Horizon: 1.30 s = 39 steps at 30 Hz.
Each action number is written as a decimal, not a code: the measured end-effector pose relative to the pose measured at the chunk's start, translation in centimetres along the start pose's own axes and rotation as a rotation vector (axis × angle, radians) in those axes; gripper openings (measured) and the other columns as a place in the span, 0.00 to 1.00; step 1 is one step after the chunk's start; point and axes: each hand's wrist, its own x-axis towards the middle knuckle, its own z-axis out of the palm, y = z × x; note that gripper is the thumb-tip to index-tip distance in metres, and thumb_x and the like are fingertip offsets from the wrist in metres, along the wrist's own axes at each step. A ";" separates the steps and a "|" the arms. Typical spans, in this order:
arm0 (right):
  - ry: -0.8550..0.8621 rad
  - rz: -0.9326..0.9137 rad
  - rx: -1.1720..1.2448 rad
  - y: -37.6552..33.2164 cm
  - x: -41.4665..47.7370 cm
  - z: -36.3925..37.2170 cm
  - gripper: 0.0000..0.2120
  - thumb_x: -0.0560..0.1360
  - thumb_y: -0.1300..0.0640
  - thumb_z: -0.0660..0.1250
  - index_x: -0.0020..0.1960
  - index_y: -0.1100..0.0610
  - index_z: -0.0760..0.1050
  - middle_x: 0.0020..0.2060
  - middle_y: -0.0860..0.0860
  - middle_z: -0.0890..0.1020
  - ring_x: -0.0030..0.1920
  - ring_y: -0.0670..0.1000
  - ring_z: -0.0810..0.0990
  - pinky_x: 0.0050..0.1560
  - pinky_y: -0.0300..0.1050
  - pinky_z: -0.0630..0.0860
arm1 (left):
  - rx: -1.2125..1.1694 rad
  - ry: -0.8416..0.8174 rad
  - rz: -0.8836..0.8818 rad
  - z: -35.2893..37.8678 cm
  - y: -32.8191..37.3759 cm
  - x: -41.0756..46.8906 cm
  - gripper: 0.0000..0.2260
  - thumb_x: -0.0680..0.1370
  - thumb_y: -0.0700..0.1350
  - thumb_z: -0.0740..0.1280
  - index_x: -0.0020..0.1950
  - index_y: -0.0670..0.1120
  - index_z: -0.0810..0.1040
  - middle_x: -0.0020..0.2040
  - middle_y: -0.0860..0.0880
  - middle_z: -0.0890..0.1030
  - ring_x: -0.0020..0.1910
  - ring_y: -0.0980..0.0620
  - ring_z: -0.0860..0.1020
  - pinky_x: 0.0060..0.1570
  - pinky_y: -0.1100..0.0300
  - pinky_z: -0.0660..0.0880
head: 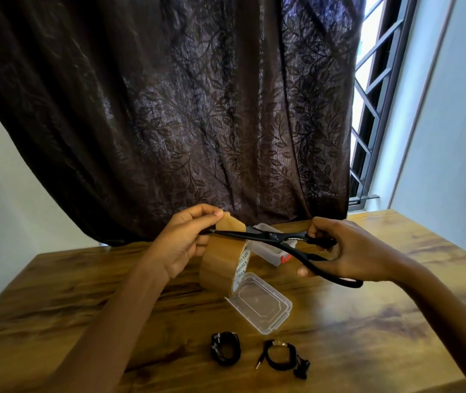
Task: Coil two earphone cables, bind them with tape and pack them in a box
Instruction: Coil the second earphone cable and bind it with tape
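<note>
Two coiled black earphone cables lie on the counter (84, 293) nearest the viewer: the left coil (225, 348) and, just beside it at three o'clock, the right coil (282, 355), which has a scrap of brown tape at its top and a plug poking out at its left. At twelve o'clock from them sits a clear plastic lid (263, 303), and farther back the clear box (272, 252) with a red clip, partly hidden.

Between lid and box stands a roll of brown tape (220, 265) on edge. The left hand (186, 242) pinches the tape's free end between thumb and forefinger and pulls it up, its lower fingers against the roll. The right hand (345, 251) is curled through the handles of black scissors (274, 238) – their blades point to nine o'clock and straddle the raised strip.

A dark leaf-patterned curtain (169, 109) hangs behind the counter, with a barred window (373, 95) at two o'clock.
</note>
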 end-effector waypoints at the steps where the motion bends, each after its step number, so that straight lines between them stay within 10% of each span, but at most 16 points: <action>1: 0.003 0.001 -0.004 0.0 0.1 0.1 0.17 0.62 0.46 0.78 0.38 0.50 0.71 0.32 0.50 0.77 0.32 0.50 0.72 0.31 0.43 0.68 | 0.003 0.002 0.003 0.0 0.0 0.0 0.06 0.77 0.44 0.63 0.41 0.49 0.77 0.52 0.47 0.83 0.40 0.47 0.78 0.33 0.59 0.78; 18: 0.014 -0.005 -0.001 -0.3 -0.2 0.1 0.24 0.58 0.36 0.75 0.36 0.53 0.70 0.29 0.52 0.76 0.29 0.49 0.68 0.29 0.41 0.64 | 0.064 0.024 -0.004 0.0 -0.3 -0.1 0.04 0.77 0.45 0.64 0.47 0.47 0.77 0.48 0.47 0.83 0.30 0.56 0.79 0.28 0.64 0.77; 26: 0.060 -0.019 -0.003 -0.8 -0.3 0.6 0.20 0.58 0.42 0.78 0.32 0.50 0.69 0.24 0.44 0.72 0.26 0.44 0.65 0.27 0.36 0.60 | 0.060 0.031 -0.018 -0.1 -0.3 -0.6 0.03 0.77 0.44 0.63 0.46 0.47 0.76 0.52 0.49 0.83 0.26 0.59 0.76 0.23 0.67 0.72; 39: 0.153 -0.057 -0.088 0.5 -0.4 1.8 0.16 0.62 0.56 0.79 0.30 0.51 0.70 0.23 0.43 0.74 0.26 0.44 0.70 0.27 0.32 0.63 | 0.049 0.082 -0.019 0.1 -0.5 -0.9 0.03 0.77 0.44 0.63 0.45 0.47 0.76 0.31 0.54 0.78 0.21 0.61 0.72 0.20 0.68 0.69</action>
